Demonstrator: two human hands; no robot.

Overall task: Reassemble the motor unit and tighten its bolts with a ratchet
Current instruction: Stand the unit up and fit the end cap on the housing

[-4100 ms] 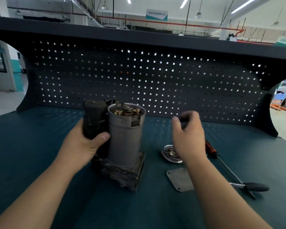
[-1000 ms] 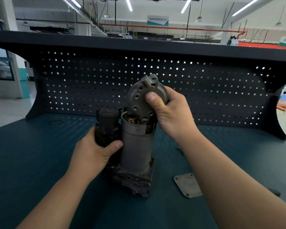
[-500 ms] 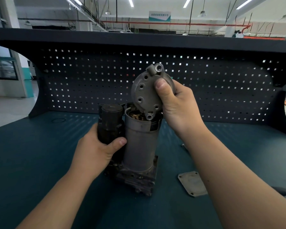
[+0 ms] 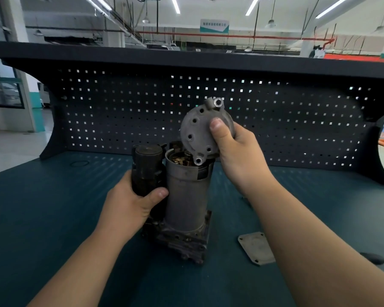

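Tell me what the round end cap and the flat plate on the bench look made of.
End cap: likely cast aluminium, matte grey, with drilled holes and cast lugs. Flat plate: probably sheet metal, dull grey, thin, with corner holes.

- End cap (image 4: 197, 134), under thumb of right hand (image 4: 237, 151): matt grey, ring of dark round holes.
- Solenoid (image 4: 146, 167), within fingers of left hand (image 4: 131, 207): black.
- Motor housing (image 4: 187, 196), beside left thumb: dull grey; brass-yellow internals (image 4: 179, 161) at top.
- Benchtop (image 4: 53, 207): dark teal.
- Pegboard (image 4: 120, 111): black, grid of square holes.
- Loose plate (image 4: 256, 248): pale grey.
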